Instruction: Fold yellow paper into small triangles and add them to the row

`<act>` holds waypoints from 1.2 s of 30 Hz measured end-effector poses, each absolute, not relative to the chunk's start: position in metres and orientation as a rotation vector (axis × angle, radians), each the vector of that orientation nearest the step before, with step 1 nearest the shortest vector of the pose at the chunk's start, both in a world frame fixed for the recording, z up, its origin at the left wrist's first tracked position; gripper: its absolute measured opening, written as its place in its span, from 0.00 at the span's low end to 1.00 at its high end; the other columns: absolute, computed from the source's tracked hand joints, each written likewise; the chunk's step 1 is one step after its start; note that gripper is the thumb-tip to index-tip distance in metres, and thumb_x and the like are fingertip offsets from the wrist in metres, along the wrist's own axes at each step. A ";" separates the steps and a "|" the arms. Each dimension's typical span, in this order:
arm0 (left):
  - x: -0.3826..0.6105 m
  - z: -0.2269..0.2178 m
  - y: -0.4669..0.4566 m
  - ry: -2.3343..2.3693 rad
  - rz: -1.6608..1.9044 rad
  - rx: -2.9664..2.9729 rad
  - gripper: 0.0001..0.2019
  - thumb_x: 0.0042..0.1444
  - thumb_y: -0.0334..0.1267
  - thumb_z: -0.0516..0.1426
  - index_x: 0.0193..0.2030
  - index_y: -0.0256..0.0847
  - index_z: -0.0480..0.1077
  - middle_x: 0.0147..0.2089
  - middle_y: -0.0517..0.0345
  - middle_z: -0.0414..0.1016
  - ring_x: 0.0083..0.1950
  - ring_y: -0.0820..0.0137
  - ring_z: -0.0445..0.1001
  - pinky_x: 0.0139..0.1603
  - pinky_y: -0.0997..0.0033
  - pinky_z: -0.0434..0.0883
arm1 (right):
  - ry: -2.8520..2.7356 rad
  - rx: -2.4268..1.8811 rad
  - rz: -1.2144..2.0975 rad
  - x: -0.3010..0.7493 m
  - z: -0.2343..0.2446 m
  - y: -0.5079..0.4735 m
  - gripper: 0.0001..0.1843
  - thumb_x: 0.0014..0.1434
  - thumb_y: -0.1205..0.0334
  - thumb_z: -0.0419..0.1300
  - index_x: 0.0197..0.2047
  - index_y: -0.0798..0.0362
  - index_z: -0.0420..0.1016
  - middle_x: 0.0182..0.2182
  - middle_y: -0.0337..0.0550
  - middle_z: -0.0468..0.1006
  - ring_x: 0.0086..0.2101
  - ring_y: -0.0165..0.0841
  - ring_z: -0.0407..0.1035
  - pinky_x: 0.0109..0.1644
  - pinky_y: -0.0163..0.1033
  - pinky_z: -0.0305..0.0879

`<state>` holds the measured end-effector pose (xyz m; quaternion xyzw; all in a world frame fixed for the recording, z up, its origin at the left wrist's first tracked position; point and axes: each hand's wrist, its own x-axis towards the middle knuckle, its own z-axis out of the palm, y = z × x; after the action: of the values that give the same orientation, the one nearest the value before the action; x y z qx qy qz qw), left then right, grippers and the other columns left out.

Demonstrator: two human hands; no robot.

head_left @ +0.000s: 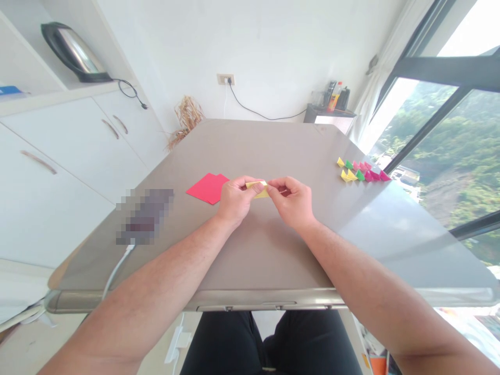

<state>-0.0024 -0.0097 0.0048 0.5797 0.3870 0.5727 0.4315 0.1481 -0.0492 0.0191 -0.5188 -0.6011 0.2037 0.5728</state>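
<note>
Between my two hands, above the middle of the table, is a small folded piece of yellow paper (262, 193). My left hand (236, 199) pinches its left side with thumb and fingers. My right hand (292, 200) grips the right side, thumb close to the other thumb. Fingers cover much of the paper, so its exact folds are hidden. Flat red paper sheets (208, 188) lie just left of my left hand, partly behind it. Far to the right, small folded paper pieces (360, 175) in yellow, green, pink and magenta stand in two rows.
On the left of the grey table (269, 143) lies a blurred-out dark object (146, 216) with a white cable (117, 271). A small cabinet (332, 119) holding bottles stands beyond the far right corner. Windows (429, 130) border the right side; a kettle (78, 54) sits on a left shelf.
</note>
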 end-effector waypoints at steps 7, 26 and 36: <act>-0.004 0.011 -0.014 1.027 1.453 1.627 0.14 0.52 0.51 0.68 0.36 0.42 0.81 0.35 0.56 0.82 0.37 0.68 0.76 0.38 0.69 0.72 | -1.474 -1.128 0.354 0.149 0.019 -0.051 0.05 0.56 0.63 0.63 0.29 0.50 0.80 0.29 0.39 0.80 0.29 0.31 0.73 0.36 0.39 0.70; -0.003 0.013 -0.018 1.055 1.393 1.736 0.09 0.54 0.45 0.65 0.36 0.42 0.79 0.34 0.57 0.83 0.35 0.68 0.78 0.36 0.70 0.73 | -1.505 -1.097 0.332 0.147 0.019 -0.052 0.06 0.55 0.66 0.62 0.29 0.50 0.80 0.28 0.39 0.80 0.29 0.31 0.73 0.35 0.39 0.70; -0.003 0.012 -0.019 1.026 1.378 1.720 0.10 0.55 0.46 0.65 0.36 0.41 0.79 0.34 0.56 0.83 0.36 0.67 0.79 0.37 0.69 0.73 | -1.518 -1.074 0.357 0.147 0.020 -0.054 0.06 0.56 0.65 0.61 0.31 0.49 0.80 0.28 0.39 0.80 0.29 0.31 0.73 0.35 0.38 0.71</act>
<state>-0.0031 -0.0193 0.0118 0.6633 0.3956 0.5315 0.3478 0.1474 -0.0538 0.0196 -0.4602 -0.6507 0.1530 0.5843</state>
